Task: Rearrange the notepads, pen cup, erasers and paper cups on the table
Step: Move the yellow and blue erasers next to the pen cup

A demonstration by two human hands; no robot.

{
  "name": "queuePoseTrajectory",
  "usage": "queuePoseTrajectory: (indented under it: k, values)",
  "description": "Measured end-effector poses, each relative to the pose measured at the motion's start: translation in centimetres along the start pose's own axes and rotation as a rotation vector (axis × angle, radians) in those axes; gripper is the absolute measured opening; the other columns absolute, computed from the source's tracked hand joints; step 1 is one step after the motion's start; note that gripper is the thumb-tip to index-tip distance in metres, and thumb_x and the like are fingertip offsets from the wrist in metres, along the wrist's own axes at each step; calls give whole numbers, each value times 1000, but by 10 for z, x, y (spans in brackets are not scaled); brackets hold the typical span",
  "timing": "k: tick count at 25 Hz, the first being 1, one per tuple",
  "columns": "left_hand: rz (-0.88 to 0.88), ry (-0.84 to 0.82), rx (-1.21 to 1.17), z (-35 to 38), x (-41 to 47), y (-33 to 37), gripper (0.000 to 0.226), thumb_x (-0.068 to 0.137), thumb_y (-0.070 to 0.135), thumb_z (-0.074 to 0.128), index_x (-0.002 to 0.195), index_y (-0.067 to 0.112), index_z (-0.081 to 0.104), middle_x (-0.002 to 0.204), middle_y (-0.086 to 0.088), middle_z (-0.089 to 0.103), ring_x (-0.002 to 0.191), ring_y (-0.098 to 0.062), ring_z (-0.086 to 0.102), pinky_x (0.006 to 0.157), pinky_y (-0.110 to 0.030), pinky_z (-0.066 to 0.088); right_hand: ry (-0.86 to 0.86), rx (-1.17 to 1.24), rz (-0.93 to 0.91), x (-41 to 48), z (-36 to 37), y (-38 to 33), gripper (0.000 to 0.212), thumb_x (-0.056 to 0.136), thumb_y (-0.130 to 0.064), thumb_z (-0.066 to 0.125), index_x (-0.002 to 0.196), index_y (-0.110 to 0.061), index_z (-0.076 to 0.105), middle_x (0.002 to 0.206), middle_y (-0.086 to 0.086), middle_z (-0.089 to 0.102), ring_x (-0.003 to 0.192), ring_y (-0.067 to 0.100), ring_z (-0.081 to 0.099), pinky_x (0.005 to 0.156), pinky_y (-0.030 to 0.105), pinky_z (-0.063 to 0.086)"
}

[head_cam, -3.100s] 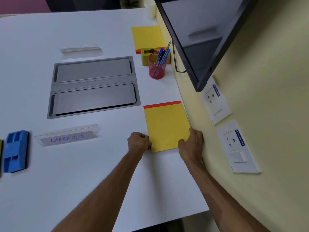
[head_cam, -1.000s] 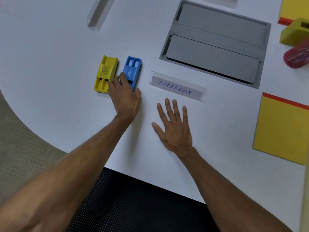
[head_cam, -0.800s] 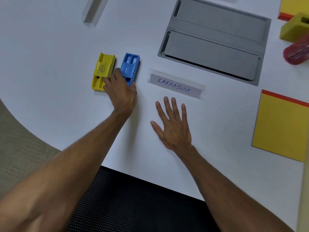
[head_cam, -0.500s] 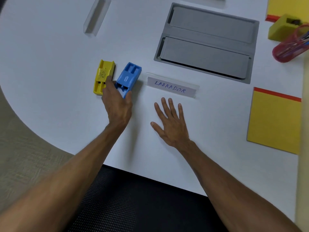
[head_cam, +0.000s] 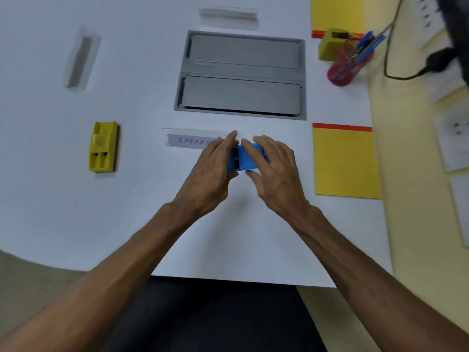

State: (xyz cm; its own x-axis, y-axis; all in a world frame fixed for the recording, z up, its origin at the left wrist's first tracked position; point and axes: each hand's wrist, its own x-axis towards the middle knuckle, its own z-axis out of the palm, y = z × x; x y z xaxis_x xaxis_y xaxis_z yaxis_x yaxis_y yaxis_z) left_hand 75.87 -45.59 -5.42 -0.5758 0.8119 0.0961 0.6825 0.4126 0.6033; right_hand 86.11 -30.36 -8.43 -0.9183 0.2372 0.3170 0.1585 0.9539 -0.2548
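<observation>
Blue eraser (head_cam: 247, 158) is pinched between left hand (head_cam: 212, 171) and right hand (head_cam: 275, 171) beside the near notepad (head_cam: 345, 163). Yellow eraser (head_cam: 102, 147) lies well apart, apparently unplaced; paper cups are not visible.

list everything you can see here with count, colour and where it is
blue eraser: 1, blue, between both hands, near table centre
yellow eraser: 1, yellow, left on table
yellow block: 1, yellow, beside pen cup, on far notepad's edge
notepads: 2, yellow with red strip, near and far, right side
pen cup: 1, red, far right, holds blue pens
name plates: 3, clear, labelled one behind the hands
metal panel: 1, grey, set in table
table: 1, white
left hand: on blue eraser
right hand: on blue eraser
</observation>
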Motion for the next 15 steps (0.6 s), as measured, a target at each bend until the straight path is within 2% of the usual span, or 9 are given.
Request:
queuePoseTrajectory:
  k: [2, 4, 7, 10, 12, 15]
  values:
    - [72, -16, 4, 20, 18, 15, 75, 87, 13, 74, 149, 1, 33, 142, -18, 50, 128, -31, 49, 110, -47, 43, 29, -20, 78, -10, -10, 32, 65, 79, -20, 81, 138, -11, 54, 131, 17, 59, 123, 34, 55, 104, 47, 43]
    - [69, -31, 9, 42, 38, 29, 76, 92, 29, 70, 151, 3, 30, 149, -17, 43, 135, -31, 45, 112, -43, 38, -6, -54, 191, -19, -20, 68, 67, 77, -18, 82, 137, -13, 54, 130, 15, 59, 120, 33, 55, 103, 46, 43]
    - [-67, -174, 71, 85, 70, 41, 76, 100, 55, 43, 157, 12, 18, 164, -9, 22, 150, -25, 22, 120, -39, 22, -40, -86, 349, -33, -30, 123, 68, 77, -13, 81, 138, -15, 52, 133, 13, 55, 121, 32, 53, 103, 45, 43]
    - [-99, -251, 215, 131, 96, 37, 74, 101, 60, 25, 159, 15, 12, 167, -9, 6, 154, -24, 4, 124, -41, 8, -18, -74, 450, -34, -32, 168, 66, 79, -2, 75, 138, -15, 50, 134, 14, 48, 118, 32, 51, 95, 47, 50]
    - [-128, -266, 294, 158, 109, 30, 75, 101, 61, 18, 159, 16, 4, 167, -10, -5, 154, -25, -8, 125, -45, 0, -13, -92, 445, -27, -29, 197, 65, 78, 4, 69, 137, -15, 50, 130, 14, 46, 113, 32, 51, 89, 47, 51]
    - [-180, -229, 387, 190, 119, 22, 75, 100, 62, 8, 159, 17, -5, 166, -10, -11, 153, -27, -15, 123, -50, -5, -4, -151, 410, -5, -22, 239, 65, 77, 8, 64, 137, -13, 49, 130, 16, 45, 114, 33, 50, 89, 47, 51]
